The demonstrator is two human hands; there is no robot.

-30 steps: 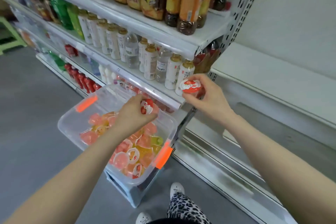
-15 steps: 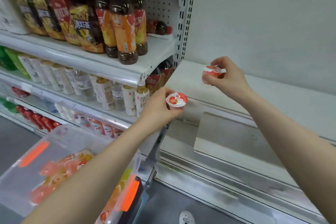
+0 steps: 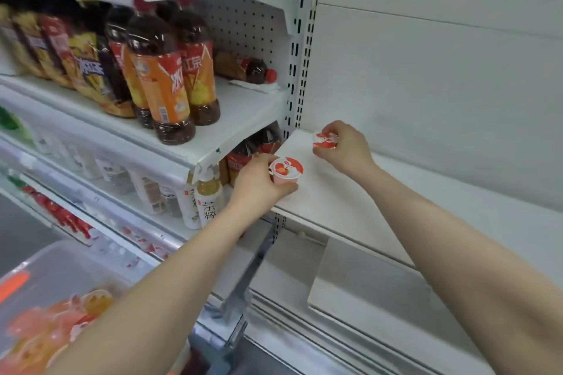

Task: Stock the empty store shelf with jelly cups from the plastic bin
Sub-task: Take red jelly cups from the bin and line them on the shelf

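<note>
Right hand fingers curl round a jelly cup and hide most of it; only the red-white lid shows. Can't tell if it touches the empty shelf beneath. Left hand fingers grip a second jelly cup, lid up, at the shelf's left front corner. Plastic bin is blurred and cut off, well below both hands. Tea bottles are up-left of the left fingers.

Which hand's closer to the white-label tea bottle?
Left. The left hand sits just right of the tea bottle; the right hand is farther right, over the empty shelf.
</note>
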